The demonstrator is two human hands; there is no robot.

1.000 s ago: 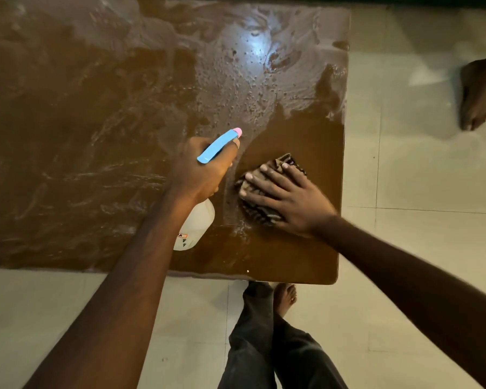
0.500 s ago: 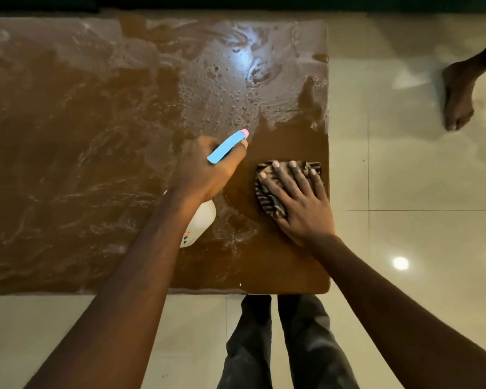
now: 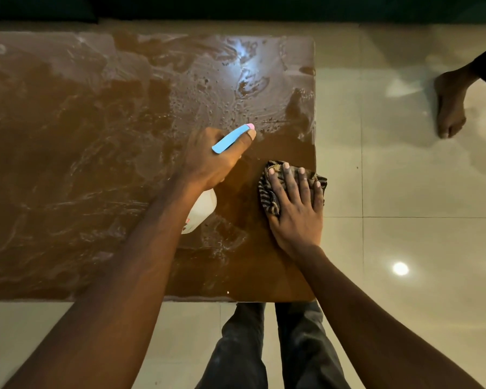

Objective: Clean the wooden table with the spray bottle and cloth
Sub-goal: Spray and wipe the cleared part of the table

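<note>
- While the left hand (image 3: 208, 158) curls round the neck of the spray bottle (image 3: 201, 210), the white body shows beneath the wrist, over the table (image 3: 68, 136); whether it rests on the wood I can't tell.
- Its blue head with the pink tip points toward the far right corner.
- Flat on the cloth (image 3: 268, 192) lies the right hand (image 3: 295, 209), fingers straight and slightly spread, pressing it down at the table's right edge; a striped corner pokes just past that edge.
- Bottle and cloth are near each other, not touching, with a dry brown patch between.
- Wet, soapy streaks cover most of the top.
- Someone else's bare foot (image 3: 449, 108) stands on the pale floor tiles (image 3: 404, 178), well off to the right.
</note>
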